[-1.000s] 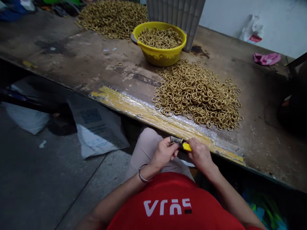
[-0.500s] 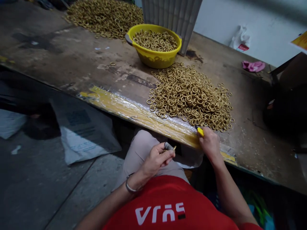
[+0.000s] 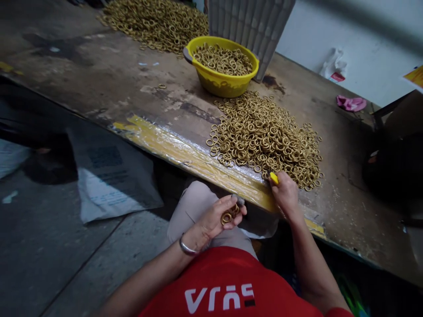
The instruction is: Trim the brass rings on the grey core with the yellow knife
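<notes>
My left hand (image 3: 216, 218) is curled over my lap, fingers closed on a few brass rings (image 3: 229, 213) with a grey-tipped finger cover showing. My right hand (image 3: 286, 193) rests at the table's taped front edge, closed on a small yellow tool (image 3: 274, 178) whose tip touches the near edge of the big pile of brass rings (image 3: 267, 136).
A yellow basin (image 3: 222, 79) full of rings stands behind the pile. Another heap of rings (image 3: 155, 22) lies at the far left, a grey ribbed crate (image 3: 251, 22) at the back. A pink cloth (image 3: 350, 103) lies far right. The worn table (image 3: 99, 83) has yellow tape (image 3: 185, 152) along its edge.
My right hand left the left hand and carried the yellow tool up to the ring pile. My left hand stayed over my lap and now shows rings in its fingers.
</notes>
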`<action>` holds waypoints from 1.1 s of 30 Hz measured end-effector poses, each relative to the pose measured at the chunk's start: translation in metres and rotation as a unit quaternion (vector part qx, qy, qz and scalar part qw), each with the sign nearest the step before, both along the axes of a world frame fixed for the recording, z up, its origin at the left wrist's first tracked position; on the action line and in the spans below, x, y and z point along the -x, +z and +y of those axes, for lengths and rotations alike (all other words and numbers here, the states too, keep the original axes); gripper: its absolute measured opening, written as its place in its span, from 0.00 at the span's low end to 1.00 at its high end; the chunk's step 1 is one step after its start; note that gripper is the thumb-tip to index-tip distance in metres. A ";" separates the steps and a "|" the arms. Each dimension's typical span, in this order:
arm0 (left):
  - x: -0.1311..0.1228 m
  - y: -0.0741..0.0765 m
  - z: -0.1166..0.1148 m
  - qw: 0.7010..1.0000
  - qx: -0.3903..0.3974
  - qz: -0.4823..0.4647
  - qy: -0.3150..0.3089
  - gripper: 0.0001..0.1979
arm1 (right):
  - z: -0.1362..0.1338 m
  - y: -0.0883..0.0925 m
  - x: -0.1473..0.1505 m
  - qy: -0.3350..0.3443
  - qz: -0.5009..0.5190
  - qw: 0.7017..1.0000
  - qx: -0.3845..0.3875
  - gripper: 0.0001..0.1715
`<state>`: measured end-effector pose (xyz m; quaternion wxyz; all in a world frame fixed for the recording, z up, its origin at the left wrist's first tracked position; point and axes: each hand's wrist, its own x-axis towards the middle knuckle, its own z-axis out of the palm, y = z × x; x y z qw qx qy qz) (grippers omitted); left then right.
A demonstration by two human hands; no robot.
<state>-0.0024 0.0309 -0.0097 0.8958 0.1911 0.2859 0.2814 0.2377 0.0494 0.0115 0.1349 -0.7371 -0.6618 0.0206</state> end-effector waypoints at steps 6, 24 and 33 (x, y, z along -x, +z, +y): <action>-0.009 -0.003 0.003 0.997 -0.027 0.067 0.004 0.20 | -0.008 0.006 -0.002 -0.008 0.333 0.943 0.025 0.16; -0.010 0.016 -0.002 0.983 -0.136 0.098 0.075 0.19 | -0.046 0.011 0.071 -0.013 0.590 0.800 0.108 0.19; -0.002 0.021 -0.008 0.990 -0.080 0.089 0.073 0.21 | -0.052 0.022 0.073 0.116 0.424 0.897 0.041 0.15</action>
